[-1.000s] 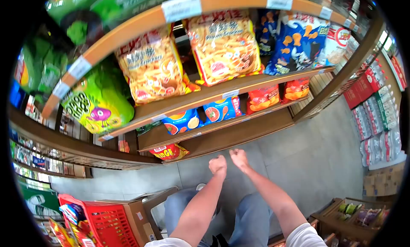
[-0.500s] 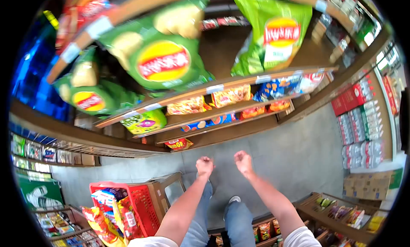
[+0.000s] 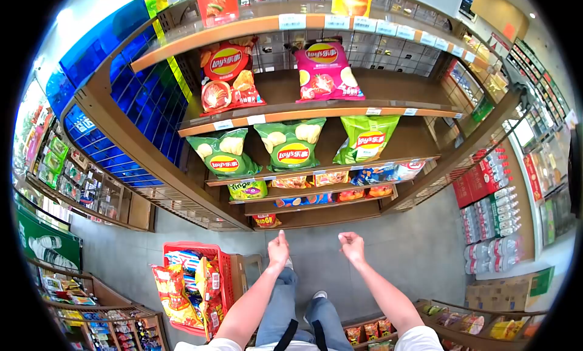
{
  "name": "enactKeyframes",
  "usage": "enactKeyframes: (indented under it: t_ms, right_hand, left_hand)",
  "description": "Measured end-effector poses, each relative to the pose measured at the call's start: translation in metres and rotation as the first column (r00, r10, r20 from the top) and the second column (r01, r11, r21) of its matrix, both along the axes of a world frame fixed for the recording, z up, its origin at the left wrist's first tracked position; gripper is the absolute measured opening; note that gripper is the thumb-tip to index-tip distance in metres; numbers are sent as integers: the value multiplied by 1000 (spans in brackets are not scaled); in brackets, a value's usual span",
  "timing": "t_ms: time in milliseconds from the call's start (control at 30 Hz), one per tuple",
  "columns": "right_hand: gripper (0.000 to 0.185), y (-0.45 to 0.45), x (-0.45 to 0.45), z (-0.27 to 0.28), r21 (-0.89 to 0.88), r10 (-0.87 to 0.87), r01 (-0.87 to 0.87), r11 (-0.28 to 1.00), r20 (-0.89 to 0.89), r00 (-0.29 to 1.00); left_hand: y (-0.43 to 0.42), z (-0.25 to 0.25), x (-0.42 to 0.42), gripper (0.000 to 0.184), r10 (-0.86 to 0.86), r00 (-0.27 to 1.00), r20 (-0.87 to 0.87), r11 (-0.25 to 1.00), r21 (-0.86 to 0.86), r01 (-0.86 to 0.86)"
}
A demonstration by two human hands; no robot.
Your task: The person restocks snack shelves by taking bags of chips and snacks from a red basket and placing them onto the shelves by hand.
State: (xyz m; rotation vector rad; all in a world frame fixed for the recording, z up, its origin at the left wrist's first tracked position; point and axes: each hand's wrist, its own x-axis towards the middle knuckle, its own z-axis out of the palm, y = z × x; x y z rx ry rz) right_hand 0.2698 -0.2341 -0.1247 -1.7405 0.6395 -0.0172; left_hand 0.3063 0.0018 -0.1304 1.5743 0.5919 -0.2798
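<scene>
Landmark: the brown shelving rack [image 3: 419, 87]. All positions are given relative to it, as seen from its front.

Left hand [image 3: 279, 250]: located in front of the rack, below its lowest shelf in the view. The grip is released, with fingers loosely curled and thumb pointing toward the rack. The nearest item is the red bag with yellow lettering [image 3: 265, 220], which sits at the left end of the rack's lowest shelf, apart from the hand.

Right hand [image 3: 352, 248]: located in front of the rack, to the right of the left hand and apart from it. The grip is released, with fingers partly bent. The nearest part of the rack is the front edge of the lowest shelf.

Rack contents, from the lowest shelf upward: the red bag; blue bags [image 3: 303, 200] with orange-red bags [image 3: 365, 193] to their right; a lime-green bag [image 3: 248, 190] at the left end of the next level; two dark green bags [image 3: 287, 147] and one light green bag [image 3: 367, 143] above; then a red bag of chips [image 3: 228, 76] and a pink bag [image 3: 328, 74].

Floor [image 3: 419, 278], front left of the rack: a red basket [image 3: 227, 284] loaded with snack packets [image 3: 173, 296]. To the right of the rack: stacked bottle packs [image 3: 493, 254].
</scene>
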Motion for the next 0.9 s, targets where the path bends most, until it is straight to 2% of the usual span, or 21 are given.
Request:
enactKeyframes:
  t_ms: [67,133,167,300,367,500,633,867,900]
  right_hand:
    - [21,5,0,26,21,8,-8,1000,19,1000]
    - [26,11,0,55,55,11,-14,998,43,999]
    - [29,14,-1,60,83,5,-11,997,72,997]
    - [37,23,-12,114,106,7,-18,994,95,995]
    - [41,24,-19,133,181,-9,-9,983,101,995]
    - [45,21,-29,148,229,-4,-18,973,94,996]
    - [46,32,-40,159,206,47,-72,976,126,991]
    - [36,73,-47,174,148,238,-267,952,187,953]
    - [36,81,-48,176,149,264,-291,945,176,948]
  left_hand:
    - [8,2,-2,54,26,999,39,1000,-13,-25]
    - [7,28,-2,57,74,997,5,996,51,-74]
    - [4,39,-5,58,81,997,14,996,-26,-81]
    - [-6,85,-5,62,28,1000,9,1000,9,-28]
    - [-11,110,-9,62,-61,993,99,998,40,57]
    - [-15,125,-21,55,-67,979,190,995,-56,79]
    - [-1,134,-48,49,-57,953,296,997,-37,72]
    - [37,174,-93,47,142,930,339,977,-197,-77]
    - [44,171,-95,45,152,908,390,986,-129,-109]
